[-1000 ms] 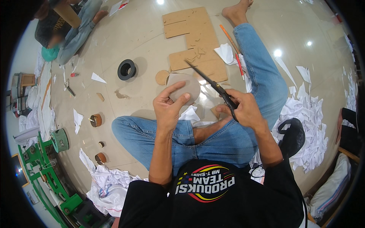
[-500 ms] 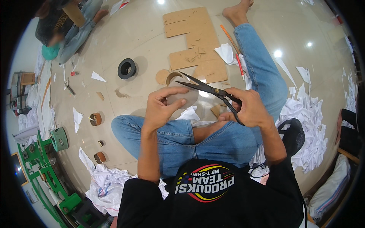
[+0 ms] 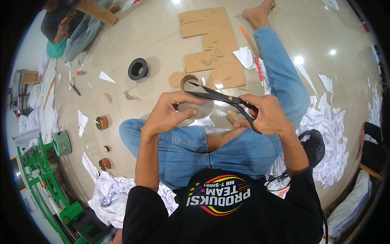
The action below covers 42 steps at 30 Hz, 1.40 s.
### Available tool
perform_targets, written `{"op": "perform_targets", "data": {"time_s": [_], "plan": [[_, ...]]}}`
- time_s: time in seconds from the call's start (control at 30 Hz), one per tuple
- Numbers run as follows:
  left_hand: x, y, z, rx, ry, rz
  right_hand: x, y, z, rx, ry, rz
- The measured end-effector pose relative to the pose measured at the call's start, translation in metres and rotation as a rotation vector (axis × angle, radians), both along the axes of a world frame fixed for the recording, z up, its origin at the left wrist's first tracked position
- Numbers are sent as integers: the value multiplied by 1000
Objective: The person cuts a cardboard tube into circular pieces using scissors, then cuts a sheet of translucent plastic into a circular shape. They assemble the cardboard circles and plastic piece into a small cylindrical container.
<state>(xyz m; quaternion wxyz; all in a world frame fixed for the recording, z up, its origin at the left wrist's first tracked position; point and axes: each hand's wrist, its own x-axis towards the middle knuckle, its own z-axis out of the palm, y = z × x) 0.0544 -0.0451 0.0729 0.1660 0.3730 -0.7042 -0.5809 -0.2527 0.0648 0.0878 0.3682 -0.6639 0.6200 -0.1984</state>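
Between the thumb and fingers of my left hand (image 3: 172,112) is a thin, round, greyish see-through piece (image 3: 204,106), its edge partly hidden by the fingers. My right hand (image 3: 268,114) grips black scissors (image 3: 221,97) by the handles. The blades are slightly parted and point left, across the upper part of the round piece and close to my left fingers. Just beyond the blade tips, a brown cardboard ring (image 3: 188,78) stands on the floor beside a flat cardboard disc (image 3: 176,79).
Cut cardboard (image 3: 219,40) with scraps lies ahead. A black flanged ring (image 3: 138,69) sits left of it. Orange and red pens (image 3: 258,72) lie by my right leg. White cloth scraps (image 3: 325,142) heap at right. Another person (image 3: 77,32) sits far left, near a brown tube (image 3: 96,12).
My left hand has shifted slightly left and nearer to me. The scissors have dipped a little at the tips. The other person's brown tube has swung lower and to the right.
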Motion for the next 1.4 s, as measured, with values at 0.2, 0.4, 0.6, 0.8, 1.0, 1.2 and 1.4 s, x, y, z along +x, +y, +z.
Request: {"op": "perform_targets", "data": {"time_s": [0.2, 0.4, 0.6, 0.8, 1.0, 1.2, 1.4], "plan": [[-5, 2, 4, 19, 23, -7, -3, 1, -8, -50, -1, 8], [-3, -2, 1, 27, 55, -49, -6, 3, -19, -122, 12, 25], [-5, -9, 5, 39, 54, -89, -4, 2, -16, -60, 20, 14], [-6, -7, 4, 94, 77, -48, -1, 0, -7, -10, -12, 12], [-6, -4, 3, 112, 83, -42, -2, -1, -9, -28, -11, 15], [-7, -8, 2, 97, 70, -75, -6, -1, -14, -27, -12, 18], [-5, -14, 3, 90, 35, -118, -10, 2, -22, -52, -10, 19]]}}
